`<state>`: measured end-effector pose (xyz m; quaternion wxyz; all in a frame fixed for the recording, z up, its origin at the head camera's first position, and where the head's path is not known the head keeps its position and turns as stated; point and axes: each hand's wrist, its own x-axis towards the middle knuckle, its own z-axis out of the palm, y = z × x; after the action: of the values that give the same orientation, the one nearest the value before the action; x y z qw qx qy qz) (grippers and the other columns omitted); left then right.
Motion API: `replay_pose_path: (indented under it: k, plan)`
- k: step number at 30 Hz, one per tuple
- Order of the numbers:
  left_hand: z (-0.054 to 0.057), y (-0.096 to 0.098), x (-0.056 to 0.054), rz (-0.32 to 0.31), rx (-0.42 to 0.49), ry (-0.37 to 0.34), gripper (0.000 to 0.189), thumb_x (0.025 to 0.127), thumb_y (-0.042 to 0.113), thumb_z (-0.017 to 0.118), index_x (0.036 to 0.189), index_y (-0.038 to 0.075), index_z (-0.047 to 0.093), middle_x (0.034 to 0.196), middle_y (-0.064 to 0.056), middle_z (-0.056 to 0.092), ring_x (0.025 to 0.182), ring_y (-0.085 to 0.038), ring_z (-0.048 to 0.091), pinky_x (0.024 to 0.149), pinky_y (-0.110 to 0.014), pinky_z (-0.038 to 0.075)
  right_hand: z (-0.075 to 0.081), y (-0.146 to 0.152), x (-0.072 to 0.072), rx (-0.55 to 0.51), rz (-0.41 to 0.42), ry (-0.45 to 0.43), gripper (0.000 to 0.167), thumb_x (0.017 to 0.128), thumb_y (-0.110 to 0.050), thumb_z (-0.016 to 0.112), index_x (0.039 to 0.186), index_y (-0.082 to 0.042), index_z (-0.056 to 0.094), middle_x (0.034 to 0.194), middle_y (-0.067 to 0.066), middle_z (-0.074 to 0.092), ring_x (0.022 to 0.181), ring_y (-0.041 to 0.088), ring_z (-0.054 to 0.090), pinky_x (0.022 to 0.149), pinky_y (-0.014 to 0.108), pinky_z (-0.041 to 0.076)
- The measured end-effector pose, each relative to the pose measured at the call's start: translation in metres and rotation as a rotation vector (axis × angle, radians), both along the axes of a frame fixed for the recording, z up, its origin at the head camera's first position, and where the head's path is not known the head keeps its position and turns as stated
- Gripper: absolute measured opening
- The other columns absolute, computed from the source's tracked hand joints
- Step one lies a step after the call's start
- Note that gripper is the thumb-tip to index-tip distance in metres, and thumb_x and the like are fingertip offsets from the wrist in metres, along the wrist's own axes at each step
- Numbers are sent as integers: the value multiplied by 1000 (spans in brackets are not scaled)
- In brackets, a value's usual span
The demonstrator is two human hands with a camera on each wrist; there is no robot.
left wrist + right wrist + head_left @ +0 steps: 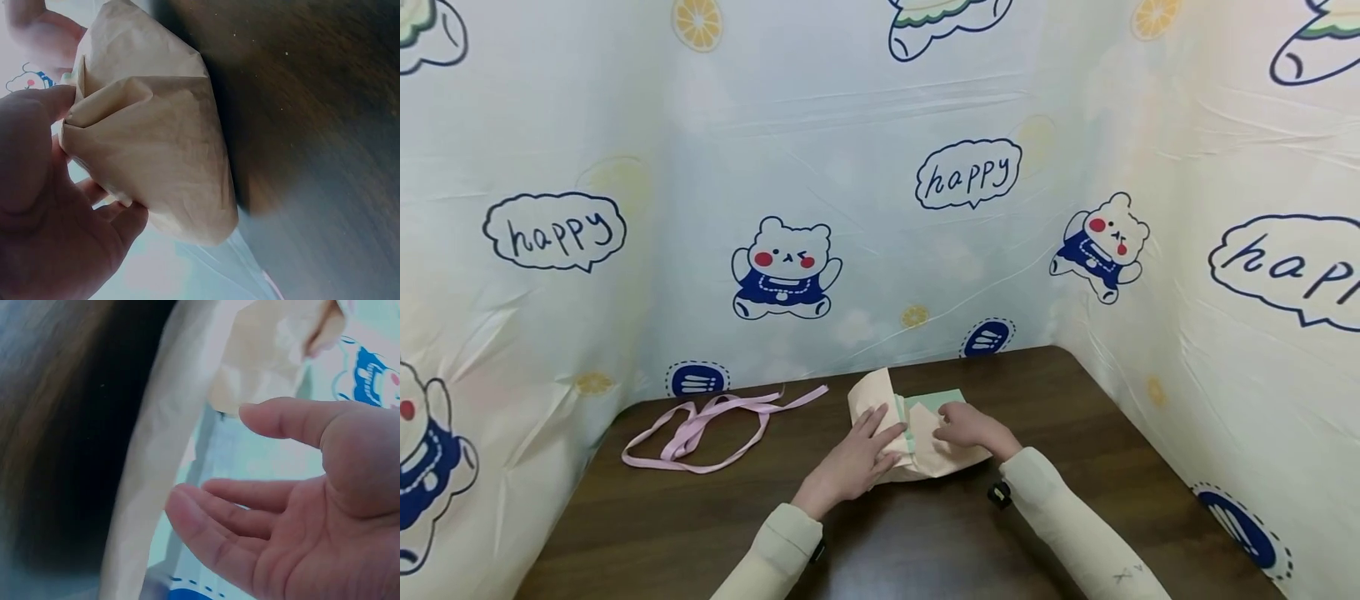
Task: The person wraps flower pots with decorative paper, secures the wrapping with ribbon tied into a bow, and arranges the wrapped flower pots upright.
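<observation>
A paper-wrapped bundle (932, 460) lies on the table, its paper peach outside with pale green showing (953, 400) at the back right. My left hand (856, 458) rests on its left part with fingers spread, beside a raised peach flap (871, 390). In the left wrist view, the thumb touches the paper (156, 144) by a creased fold, and other fingertips lie along its edge. Over the bundle's right part is my right hand (973, 429). The right wrist view shows its thumb and fingers apart and gently bent near the paper edge (140, 481). The bundle's contents are hidden.
A loosely looped pink ribbon (683, 442) lies on the brown wooden table (910, 550), left of the bundle. Printed curtains (880, 275) hang behind the table and along both sides.
</observation>
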<state>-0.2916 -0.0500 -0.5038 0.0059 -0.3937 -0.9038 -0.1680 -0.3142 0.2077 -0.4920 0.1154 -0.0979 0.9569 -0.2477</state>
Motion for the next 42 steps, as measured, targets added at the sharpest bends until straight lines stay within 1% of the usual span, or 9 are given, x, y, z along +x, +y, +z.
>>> replay_pose_path:
  k: [4, 8, 11, 18, 24, 29, 35, 39, 42]
  plan:
    - [-1, 2, 0, 9, 24, -15, 49, 109, 36, 47, 153, 15, 46, 166, -21, 23, 152, -45, 22, 115, -52, 38, -6, -5, -13, 89, -61, -35, 32, 92, -21, 71, 107, 6, 63, 92, 14, 65, 75, 23, 58, 67, 37, 49]
    - [-2, 4, 2, 4, 35, -31, 49, 109, 36, 46, 153, 15, 47, 166, -22, 23, 152, -45, 21, 115, -53, 37, -12, -8, -23, 119, -116, -88, 19, 91, -18, 71, 87, -3, 59, 71, 6, 50, 60, 19, 46, 56, 32, 38]
    - [-2, 5, 4, -5, 35, -26, 49, 109, 36, 46, 152, 14, 47, 166, -22, 22, 152, -46, 21, 115, -53, 37, -17, -9, -28, 124, -131, -102, 20, 89, -13, 70, 78, -8, 54, 65, 2, 42, 57, 17, 40, 53, 30, 34]
    - [-2, 4, 5, -57, 47, 26, 49, 109, 32, 47, 153, 9, 46, 166, -21, 25, 153, -44, 20, 119, -55, 28, -22, -1, -33, 117, -122, -93, 41, 81, -6, 69, 59, -16, 36, 56, -4, 25, 51, 11, 22, 50, 27, 21]
    - [1, 4, 4, -63, 20, 24, 52, 109, 31, 47, 156, 12, 42, 165, -19, 27, 153, -43, 20, 120, -54, 27, -22, 16, -27, 118, -155, -92, 54, 84, -8, 71, 54, -18, 27, 54, -5, 17, 50, 10, 13, 49, 26, 16]
    - [0, 4, 5, -54, -3, 41, 52, 109, 32, 46, 158, 16, 39, 165, -19, 27, 153, -41, 21, 120, -53, 28, -18, 25, -21, 91, -221, -142, 53, 86, -12, 75, 53, -17, 35, 48, -4, 31, 43, 11, 32, 45, 24, 31]
    - [-1, 5, 5, -55, -14, 72, 49, 109, 32, 46, 153, 12, 44, 164, -19, 30, 152, -42, 23, 120, -52, 29, -13, 35, -18, 70, -310, -179, 35, 85, -13, 80, 66, -10, 51, 59, 0, 42, 51, 16, 55, 50, 29, 52]
    - [0, 8, 4, -51, -13, 96, 42, 109, 31, 47, 145, 10, 52, 163, -20, 33, 151, -44, 25, 119, -51, 31, -17, 38, -21, 74, -325, -155, 25, 83, -13, 82, 73, -6, 60, 59, 2, 49, 51, 17, 58, 49, 27, 52]
    - [0, 10, 5, -37, -10, 87, 40, 108, 30, 48, 143, 10, 54, 162, -19, 33, 151, -45, 26, 118, -51, 33, -20, 36, -18, 90, -323, -115, 26, 83, -15, 82, 75, -6, 59, 61, 3, 52, 54, 17, 54, 50, 28, 47]
